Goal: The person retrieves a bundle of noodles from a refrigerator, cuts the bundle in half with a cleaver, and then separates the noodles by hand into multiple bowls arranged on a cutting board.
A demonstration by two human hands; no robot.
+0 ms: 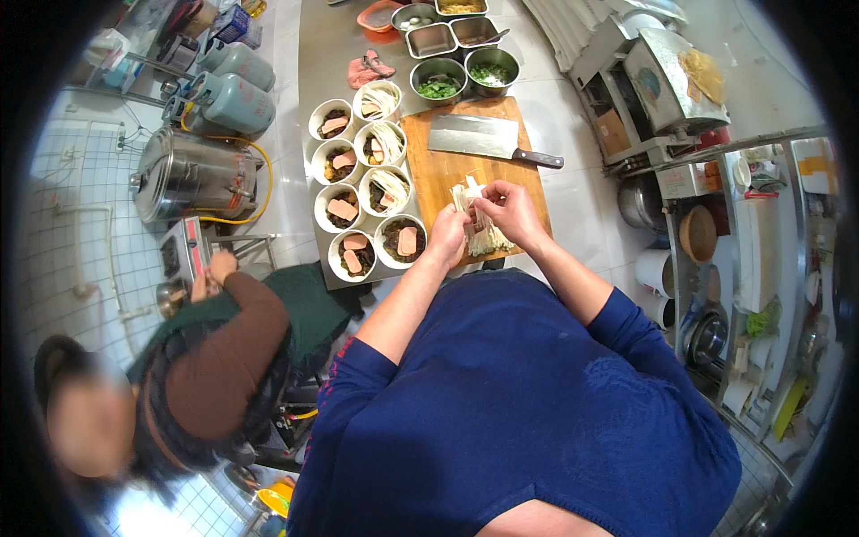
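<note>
My left hand (448, 235) is closed around a bunch of enoki mushrooms (461, 197) above the wooden cutting board (429, 144). My right hand (508, 209) has its fingertips on the same mushrooms, from the right. More enoki (488, 240) lies on the board beneath and between my hands. Beyond them rests a cleaver (473, 134), its dark handle pointing right. Left of the board stand several white bowls in two columns. Three in the nearer-to-board column hold enoki strands; the near bowl (401, 241) shows a pink meat slice on dark food, without visible enoki.
Past the board stand metal pots with chopped greens (439, 82), steel trays (431, 40) and an orange container (379, 15). A pink cloth (366, 69) lies behind the bowls. At the left a co-worker (225, 335) works beside the table. Shelves with cookware (708, 335) line the right.
</note>
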